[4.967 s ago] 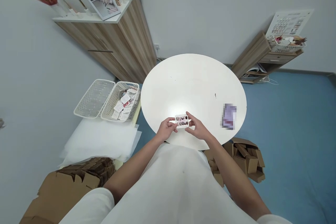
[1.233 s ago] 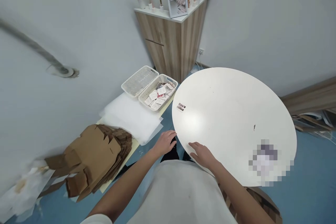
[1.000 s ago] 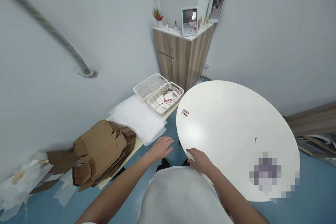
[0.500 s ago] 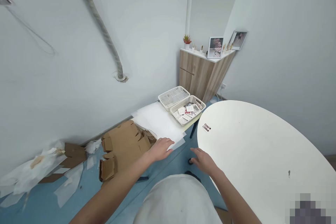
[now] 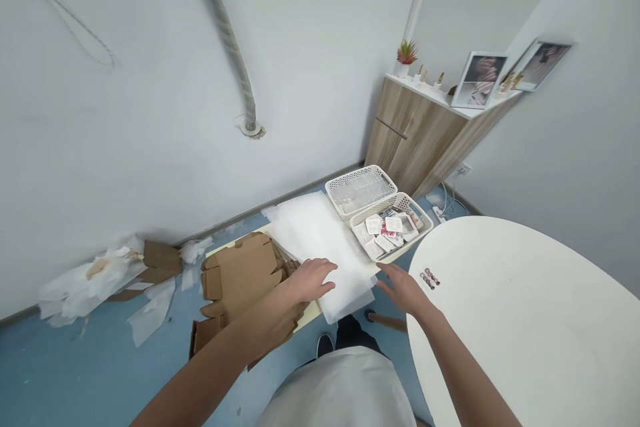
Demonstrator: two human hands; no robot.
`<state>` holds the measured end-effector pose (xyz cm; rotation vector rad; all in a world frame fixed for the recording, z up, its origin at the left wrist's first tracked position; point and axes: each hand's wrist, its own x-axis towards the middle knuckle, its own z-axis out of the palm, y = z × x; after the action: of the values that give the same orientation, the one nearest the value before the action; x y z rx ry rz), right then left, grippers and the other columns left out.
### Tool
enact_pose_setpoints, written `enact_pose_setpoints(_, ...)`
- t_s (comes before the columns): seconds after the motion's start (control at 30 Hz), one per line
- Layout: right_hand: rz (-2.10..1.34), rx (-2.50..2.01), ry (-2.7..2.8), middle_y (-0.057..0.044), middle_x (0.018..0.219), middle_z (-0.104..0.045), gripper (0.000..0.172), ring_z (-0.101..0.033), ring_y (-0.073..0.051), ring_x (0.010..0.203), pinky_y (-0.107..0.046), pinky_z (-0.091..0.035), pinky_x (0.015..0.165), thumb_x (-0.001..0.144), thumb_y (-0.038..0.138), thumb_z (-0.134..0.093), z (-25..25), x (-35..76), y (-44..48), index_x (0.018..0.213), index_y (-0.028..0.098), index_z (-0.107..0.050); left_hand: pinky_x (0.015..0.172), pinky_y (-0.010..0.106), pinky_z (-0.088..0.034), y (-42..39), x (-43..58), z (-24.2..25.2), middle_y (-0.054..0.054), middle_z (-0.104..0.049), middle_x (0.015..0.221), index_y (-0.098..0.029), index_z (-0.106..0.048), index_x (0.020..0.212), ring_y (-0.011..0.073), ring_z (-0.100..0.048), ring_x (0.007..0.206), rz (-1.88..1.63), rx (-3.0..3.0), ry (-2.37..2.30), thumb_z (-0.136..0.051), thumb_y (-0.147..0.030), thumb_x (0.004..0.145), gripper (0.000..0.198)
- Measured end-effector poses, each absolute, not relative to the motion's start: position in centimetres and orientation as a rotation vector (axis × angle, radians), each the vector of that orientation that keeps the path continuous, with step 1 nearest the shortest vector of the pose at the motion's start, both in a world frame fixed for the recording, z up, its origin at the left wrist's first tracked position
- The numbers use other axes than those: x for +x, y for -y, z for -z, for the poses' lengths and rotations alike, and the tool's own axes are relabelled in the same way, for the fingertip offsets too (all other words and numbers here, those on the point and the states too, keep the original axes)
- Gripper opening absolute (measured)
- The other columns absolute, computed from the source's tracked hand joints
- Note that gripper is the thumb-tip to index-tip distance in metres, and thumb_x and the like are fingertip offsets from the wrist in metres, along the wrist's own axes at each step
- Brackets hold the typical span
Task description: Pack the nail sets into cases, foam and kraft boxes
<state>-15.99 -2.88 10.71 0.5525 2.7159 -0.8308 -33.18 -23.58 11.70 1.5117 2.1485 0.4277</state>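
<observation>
My left hand (image 5: pixel 310 280) lies flat, fingers spread, on the near part of a stack of white foam sheets (image 5: pixel 320 240) on a low side table. My right hand (image 5: pixel 404 288) hovers open at the sheets' right corner, beside the round white table (image 5: pixel 525 320). A small clear card of patterned press-on nails (image 5: pixel 429 277) lies on the round table's left edge, just right of my right hand. Neither hand holds anything.
Left of the sheets lies a pile of flat cardboard boxes (image 5: pixel 235 273). Behind the sheets stand an empty white basket (image 5: pixel 361 188) and one with small packets (image 5: pixel 393 228). A wooden cabinet (image 5: pixel 425 127) fills the corner. Crumpled paper and cardboard scraps (image 5: pixel 105 273) litter the blue floor.
The view has swung left, away from the round table. Earlier both hands held the nail card; it now lies on the table edge, and both hands have reached to the foam sheets.
</observation>
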Motion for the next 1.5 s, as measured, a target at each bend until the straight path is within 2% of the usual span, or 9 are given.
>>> enact_pose_setpoints(0.27,0.798,0.489,-2.773,-0.012,0.122,-0.050,0.046,-0.047,-0.026,0.109,-0.037,-0.039,0.085,0.083,0.033,-0.039,-8.0,-27.1,-4.7,0.126,0.018,-0.041,0.085,0.036,-0.040,17.0,-40.6,-10.6,0.007,-0.056,0.116,-0.022,-0.050,0.116,0.0244,-0.051,0.105,-0.420,1.328,-2.130,-0.041,-0.041,0.082,0.040)
enact_pose_setpoints(0.5,0.633,0.617,-2.828,-0.012,0.125,-0.045,0.035,-0.036,-0.028,0.115,-0.043,-0.025,0.094,0.082,0.035,-0.043,-4.6,-34.0,-8.3,0.113,0.020,-0.053,0.093,0.036,-0.037,8.1,-44.8,-7.2,0.009,-0.054,0.119,-0.020,-0.049,0.117,0.0234,-0.050,0.108,-0.776,0.993,-2.061,-0.037,-0.046,0.084,0.044)
enact_pose_setpoints(0.67,0.520,0.629,-2.781,-0.012,0.116,-0.052,0.032,-0.039,-0.029,0.109,-0.050,-0.013,0.096,0.083,0.038,-0.043,-3.0,-35.9,-8.4,0.106,0.022,-0.058,0.100,0.038,-0.031,3.1,-46.7,-3.3,0.011,-0.043,0.131,-0.016,-0.041,0.124,0.0234,-0.041,0.120,-0.879,0.793,-2.051,-0.036,-0.033,0.084,0.044)
enact_pose_setpoints(0.87,0.503,0.650,-2.700,-0.012,0.121,-0.049,0.037,-0.035,-0.030,0.111,-0.055,-0.007,0.096,0.085,0.042,-0.035,-2.4,-36.4,-7.6,0.107,0.023,-0.057,0.108,0.038,-0.019,0.1,-47.4,-0.2,0.009,-0.033,0.138,-0.014,-0.036,0.128,0.0212,-0.026,0.129,-0.898,0.777,-1.997,-0.037,-0.014,0.076,0.052)
enact_pose_setpoints(1.0,0.521,0.671,-2.660,-0.011,0.132,-0.039,0.038,-0.032,-0.032,0.115,-0.058,-0.004,0.095,0.084,0.038,-0.035,-1.9,-36.7,-7.2,0.114,0.022,-0.053,0.108,0.039,-0.020,0.0,-47.1,0.6,0.011,-0.032,0.138,-0.012,-0.035,0.128,0.0216,-0.026,0.129,-0.907,0.790,-2.002,-0.037,-0.011,0.074,0.054)
enact_pose_setpoints(1.1,0.528,0.702,-2.648,-0.011,0.134,-0.037,0.039,-0.031,-0.033,0.116,-0.059,-0.003,0.095,0.083,0.036,-0.036,-1.5,-37.0,-7.0,0.116,0.023,-0.052,0.107,0.040,-0.024,0.2,-46.7,1.1,0.011,-0.032,0.138,-0.013,-0.034,0.129,0.0228,-0.028,0.128,-0.929,0.791,-1.996,-0.039,-0.011,0.072,0.057)
enact_pose_setpoints(1.23,0.551,0.722,-2.636,-0.011,0.134,-0.039,0.038,-0.035,-0.030,0.117,-0.058,-0.005,0.096,0.081,0.031,-0.040,-2.0,-37.1,-7.2,0.117,0.024,-0.051,0.108,0.041,-0.019,0.5,-46.2,0.4,0.011,-0.028,0.140,-0.013,-0.030,0.131,0.0236,-0.021,0.131,-0.953,0.803,-2.020,-0.042,-0.012,0.071,0.060)
enact_pose_setpoints(1.33,0.680,0.739,-2.676,-0.012,0.134,-0.039,0.041,-0.037,-0.028,0.119,-0.054,-0.013,0.098,0.081,0.028,-0.041,-3.6,-36.7,-7.3,0.120,0.023,-0.048,0.108,0.041,-0.019,1.1,-45.6,-1.8,0.011,-0.028,0.140,-0.015,-0.027,0.132,0.0224,-0.023,0.130,-1.071,0.881,-2.079,-0.044,-0.014,0.073,0.062)
enact_pose_setpoints(1.5,1.293,0.870,-2.821,-0.010,0.124,-0.049,0.039,-0.041,-0.023,0.118,-0.039,-0.031,0.097,0.080,0.035,-0.044,-7.4,-34.3,-5.8,0.116,0.021,-0.054,0.107,0.041,-0.020,3.6,-43.9,-6.3,0.011,-0.026,0.140,-0.018,-0.022,0.133,0.0225,-0.023,0.130,-1.396,0.815,-2.219,-0.053,-0.026,0.075,0.066)
